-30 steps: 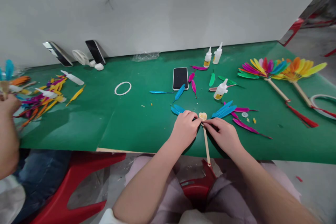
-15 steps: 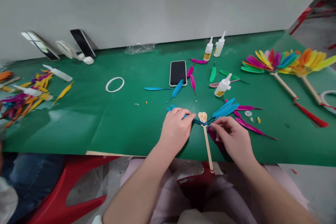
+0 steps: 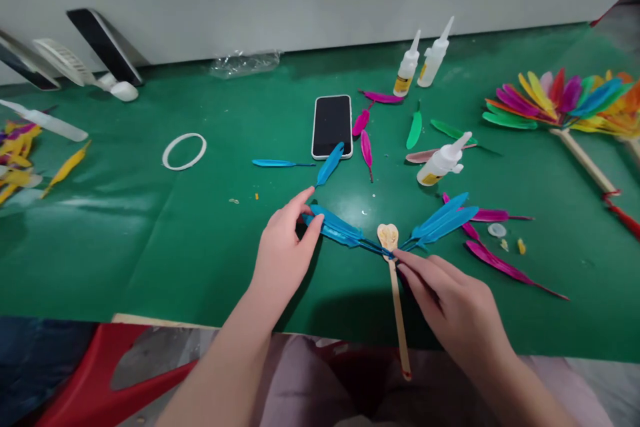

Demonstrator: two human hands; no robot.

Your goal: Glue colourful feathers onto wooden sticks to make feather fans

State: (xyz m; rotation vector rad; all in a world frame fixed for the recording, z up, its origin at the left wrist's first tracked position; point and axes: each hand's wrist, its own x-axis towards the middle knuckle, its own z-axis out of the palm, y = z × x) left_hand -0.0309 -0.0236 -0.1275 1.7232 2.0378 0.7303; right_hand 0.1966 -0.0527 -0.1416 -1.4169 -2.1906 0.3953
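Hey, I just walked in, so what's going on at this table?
Someone has blue feathers spread to both sides of a wooden stick with a heart-shaped top. The left hand is at the left-side feathers' tips; the right hand reaches the quills by the heart. Magenta feathers, a phone and squeeze bottles lie or stand around.

Bare forearms (image 3: 227, 367), pale mauve trousers (image 3: 297, 383).
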